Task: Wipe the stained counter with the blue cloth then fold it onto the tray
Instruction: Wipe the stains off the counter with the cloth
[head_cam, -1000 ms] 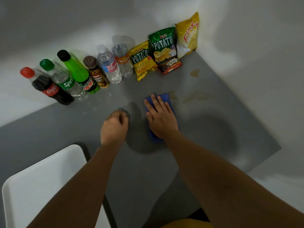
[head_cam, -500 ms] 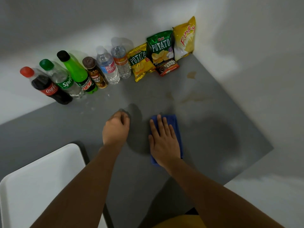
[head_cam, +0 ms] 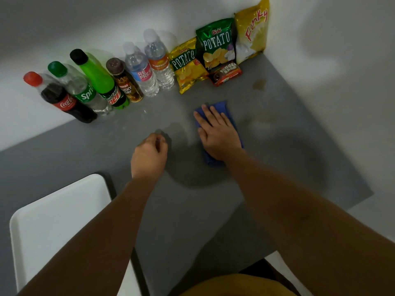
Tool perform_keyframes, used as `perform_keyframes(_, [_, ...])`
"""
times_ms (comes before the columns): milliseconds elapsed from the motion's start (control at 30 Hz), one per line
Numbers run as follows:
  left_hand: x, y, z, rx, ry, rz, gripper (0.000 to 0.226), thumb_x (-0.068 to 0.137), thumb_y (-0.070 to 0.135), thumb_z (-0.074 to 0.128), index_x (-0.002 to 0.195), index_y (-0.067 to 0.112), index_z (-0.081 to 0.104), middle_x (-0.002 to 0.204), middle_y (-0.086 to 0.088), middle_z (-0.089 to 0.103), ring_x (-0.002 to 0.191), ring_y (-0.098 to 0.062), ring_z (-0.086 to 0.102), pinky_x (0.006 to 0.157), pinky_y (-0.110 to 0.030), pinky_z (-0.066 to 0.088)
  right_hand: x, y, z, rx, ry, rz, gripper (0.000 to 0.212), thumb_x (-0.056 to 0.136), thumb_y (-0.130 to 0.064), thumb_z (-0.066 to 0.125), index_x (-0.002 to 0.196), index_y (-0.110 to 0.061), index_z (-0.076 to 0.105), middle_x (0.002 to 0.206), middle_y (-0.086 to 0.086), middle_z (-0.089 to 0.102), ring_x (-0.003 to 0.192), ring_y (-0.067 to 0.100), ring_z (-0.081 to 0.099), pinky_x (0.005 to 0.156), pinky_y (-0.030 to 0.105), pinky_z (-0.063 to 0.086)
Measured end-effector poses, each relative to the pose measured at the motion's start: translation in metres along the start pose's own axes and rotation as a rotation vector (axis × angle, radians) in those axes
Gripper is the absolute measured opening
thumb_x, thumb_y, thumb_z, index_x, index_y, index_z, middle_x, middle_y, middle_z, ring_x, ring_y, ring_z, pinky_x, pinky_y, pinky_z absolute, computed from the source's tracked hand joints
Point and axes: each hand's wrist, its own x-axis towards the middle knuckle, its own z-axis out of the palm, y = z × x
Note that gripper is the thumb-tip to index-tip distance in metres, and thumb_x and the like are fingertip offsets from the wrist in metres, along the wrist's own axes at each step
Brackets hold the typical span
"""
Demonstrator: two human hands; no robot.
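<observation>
Fingers [head_cam: 210,116] of my right hand [head_cam: 220,135] lay flat, pressing the blue cloth [head_cam: 221,106] onto the counter [head_cam: 299,167] beside the stains [head_cam: 265,118]; my left hand [head_cam: 149,155] rested curled, holding nothing.

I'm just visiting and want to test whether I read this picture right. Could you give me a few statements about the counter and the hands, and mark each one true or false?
1. The right hand lies flat on the blue cloth. True.
2. The left hand holds a bottle. False: its fingers are curled, it holds nothing, and it sits on the grey counter away from the bottles.
3. The cloth is folded on the white tray. False: the cloth is out on the counter and the tray bears nothing that shows.
4. A brownish stain shows near the corner, beyond the cloth. True.
5. The Coca-Cola bottle has a green cap. False: its cap is red.
</observation>
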Motion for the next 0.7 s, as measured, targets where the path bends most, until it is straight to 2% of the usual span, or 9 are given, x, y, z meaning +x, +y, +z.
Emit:
perform_keyframes(267, [0.009, 0.017, 0.007, -0.009, -0.016, -0.003, 0.027, 0.103, 0.034, 0.048, 0.104, 0.013, 0.064, 0.085, -0.015, 0.068, 0.079, -0.039, 0.065, 0.067, -0.045, 0.054, -0.015, 0.042, -0.017, -0.018, 0.039, 0.232, 0.057, 0.109, -0.04, 0.021, 0.163, -0.026, 0.016, 0.172, 0.002, 0.007, 0.158, 0.023, 0.005, 0.127, 0.044, 0.008])
perform_keyframes(467, [0.017, 0.028, 0.018, -0.03, -0.015, -0.005, 0.025, 0.102, 0.033, 0.047, 0.101, 0.013, 0.063, 0.077, -0.007, 0.061, 0.072, -0.033, 0.061, 0.061, -0.035, 0.044, -0.056, 0.022, -0.008, -0.012, 0.038, 0.344, 0.059, 0.108, -0.042, 0.018, 0.164, -0.025, 0.009, 0.172, 0.001, 0.0, 0.158, 0.021, -0.004, 0.128, 0.041, 0.002])
perform_keyframes(600, [0.019, 0.03, 0.024, -0.056, 0.027, -0.022, 0.026, 0.102, 0.034, 0.047, 0.101, 0.012, 0.062, 0.074, -0.004, 0.057, 0.068, -0.03, 0.057, 0.06, -0.033, 0.039, -0.077, -0.011, 0.006, -0.012, -0.007, 0.326, 0.062, 0.107, -0.043, 0.014, 0.164, -0.023, 0.001, 0.172, 0.003, -0.009, 0.157, 0.022, -0.012, 0.128, 0.041, -0.002])
perform_keyframes(700, [0.019, 0.028, 0.024, -0.088, 0.059, -0.023, 0.028, 0.102, 0.035, 0.047, 0.102, 0.012, 0.062, 0.073, -0.006, 0.059, 0.067, -0.031, 0.059, 0.059, -0.034, 0.041, -0.074, -0.036, 0.015, -0.015, -0.019, 0.25, 0.061, 0.107, -0.043, 0.012, 0.164, -0.022, 0.002, 0.172, 0.003, -0.011, 0.157, 0.022, -0.014, 0.127, 0.041, -0.003])
